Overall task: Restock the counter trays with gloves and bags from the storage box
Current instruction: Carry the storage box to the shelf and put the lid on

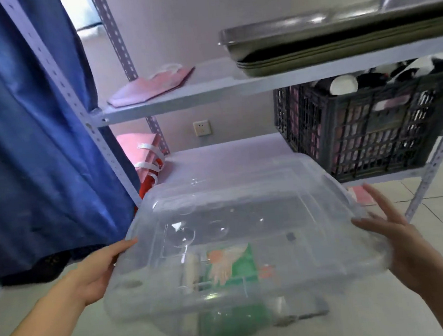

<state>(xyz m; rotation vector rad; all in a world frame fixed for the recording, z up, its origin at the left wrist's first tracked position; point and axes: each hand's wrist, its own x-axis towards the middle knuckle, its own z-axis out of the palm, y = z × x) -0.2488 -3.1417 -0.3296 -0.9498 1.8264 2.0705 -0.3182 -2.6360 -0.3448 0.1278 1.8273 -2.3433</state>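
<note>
A: The clear lidded plastic storage box (237, 236) sits between both hands, off the shelf (224, 151).

B: Looks light, slick, flexing. Left hand (95, 272) grips its side; right hand (398, 246) presses flat, fingers spread. Better to take it by the rim.

The storage box (235, 220) is clear glossy plastic (smooth, slightly cloudy). At two o'clock, stacked trays (337, 37) look like shiny metal. The crate (367, 128) is matt black plastic; at nine o'clock, blue cloth (24, 131) with a faint sheen.
</note>
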